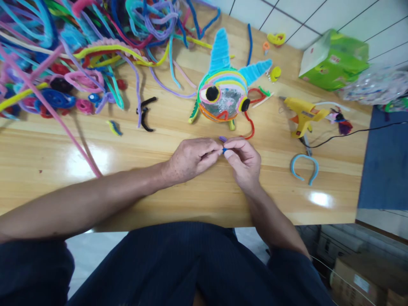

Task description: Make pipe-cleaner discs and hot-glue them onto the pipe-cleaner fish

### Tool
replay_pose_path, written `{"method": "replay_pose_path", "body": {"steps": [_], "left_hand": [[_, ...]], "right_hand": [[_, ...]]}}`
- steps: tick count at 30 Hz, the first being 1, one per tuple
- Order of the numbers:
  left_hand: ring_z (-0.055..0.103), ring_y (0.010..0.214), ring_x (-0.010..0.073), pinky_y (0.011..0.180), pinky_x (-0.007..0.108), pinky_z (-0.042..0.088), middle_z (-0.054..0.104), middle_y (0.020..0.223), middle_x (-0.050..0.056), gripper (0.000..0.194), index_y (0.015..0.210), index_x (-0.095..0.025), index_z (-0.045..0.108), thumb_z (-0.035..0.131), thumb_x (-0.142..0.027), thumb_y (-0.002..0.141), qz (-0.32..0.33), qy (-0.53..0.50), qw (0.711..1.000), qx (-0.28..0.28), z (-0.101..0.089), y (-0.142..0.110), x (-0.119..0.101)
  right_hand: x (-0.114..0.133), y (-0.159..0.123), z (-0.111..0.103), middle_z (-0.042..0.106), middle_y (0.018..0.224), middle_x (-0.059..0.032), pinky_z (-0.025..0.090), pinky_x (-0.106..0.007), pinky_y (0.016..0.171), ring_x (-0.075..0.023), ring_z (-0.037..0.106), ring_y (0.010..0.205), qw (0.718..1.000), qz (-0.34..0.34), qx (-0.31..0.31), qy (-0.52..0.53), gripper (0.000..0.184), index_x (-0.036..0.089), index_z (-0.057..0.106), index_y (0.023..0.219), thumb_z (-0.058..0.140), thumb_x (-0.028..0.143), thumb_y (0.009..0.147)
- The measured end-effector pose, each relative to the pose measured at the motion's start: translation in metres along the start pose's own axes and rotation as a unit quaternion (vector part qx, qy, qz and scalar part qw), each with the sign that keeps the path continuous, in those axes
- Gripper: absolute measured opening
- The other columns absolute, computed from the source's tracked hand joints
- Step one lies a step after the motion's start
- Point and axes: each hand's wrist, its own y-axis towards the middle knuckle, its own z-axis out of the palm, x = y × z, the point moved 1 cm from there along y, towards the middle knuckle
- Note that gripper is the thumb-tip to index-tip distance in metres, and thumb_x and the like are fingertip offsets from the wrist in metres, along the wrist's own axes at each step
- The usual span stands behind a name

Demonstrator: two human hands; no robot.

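Both hands meet over the front of the wooden table point(153, 208). My left hand point(195, 159) is closed, its fingertips pinching a small dark blue piece of pipe cleaner point(225, 150). Opposite it, my right hand point(245, 161) pinches the same blue piece between thumb and forefinger. A short purple end point(222, 138) sticks out just behind the fingers; whether it joins the blue piece I cannot tell. Just beyond stands a round figure point(225, 95) with two blue horns, black eyes and a band of coloured pipe cleaners. A red pipe cleaner point(251, 127) curls beside it.
A tangled heap of pipe cleaners point(95, 46) covers the far left. To the right lie a yellow glue gun point(304, 112) with its cord, a light blue pipe-cleaner arch point(304, 157) and a green box point(334, 59). Black bits point(146, 114) rest left of the figure.
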Motion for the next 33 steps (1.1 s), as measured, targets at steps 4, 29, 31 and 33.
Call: {"method": "replay_pose_path", "body": {"steps": [4, 29, 31, 33], "left_hand": [[0.071, 0.069, 0.0104, 0.069, 0.021, 0.056, 0.078, 0.080, 0.000, 0.013, 0.095, -0.018, 0.072, 0.065, -0.014, 0.105, 0.002, 0.001, 1.000, 0.000, -0.0003, 0.0002, 0.0001], [0.071, 0.069, 0.0109, 0.068, 0.022, 0.055, 0.078, 0.079, 0.001, 0.013, 0.095, -0.018, 0.073, 0.065, -0.015, 0.105, 0.009, 0.004, 1.000, -0.002, 0.0004, 0.0003, -0.0008], [0.071, 0.069, 0.0112, 0.068, 0.022, 0.055, 0.078, 0.079, 0.000, 0.013, 0.095, -0.018, 0.072, 0.065, -0.015, 0.105, 0.018, 0.010, 1.000, -0.005, 0.0008, 0.0002, -0.0010], [0.071, 0.068, 0.0115, 0.067, 0.022, 0.055, 0.078, 0.078, 0.000, 0.013, 0.095, -0.018, 0.072, 0.065, -0.015, 0.105, 0.027, 0.013, 1.000, -0.006, 0.0012, 0.0000, -0.0009]], "right_hand": [[-0.0002, 0.0001, 0.0000, 0.077, 0.105, -0.0024, 0.063, -0.043, 0.108, -0.0211, 0.075, 0.109, 1.000, 0.009, -0.001, -0.012, 0.012, 0.031, 0.079, 0.103, 0.078, 0.042, 0.098], [0.0046, -0.0003, 0.0023, 0.077, 0.100, -0.0008, 0.061, -0.049, 0.115, -0.0196, 0.074, 0.099, 0.999, -0.030, -0.017, -0.035, 0.006, 0.030, 0.080, 0.100, 0.076, 0.035, 0.099], [0.0050, -0.0014, 0.0031, 0.077, 0.099, -0.0005, 0.061, -0.049, 0.115, -0.0194, 0.074, 0.098, 0.998, -0.042, -0.021, -0.036, 0.006, 0.030, 0.080, 0.100, 0.075, 0.032, 0.099], [0.0049, -0.0021, 0.0037, 0.077, 0.100, -0.0004, 0.061, -0.049, 0.114, -0.0193, 0.075, 0.100, 0.997, -0.050, -0.025, -0.044, 0.007, 0.030, 0.080, 0.100, 0.074, 0.029, 0.099]]}}
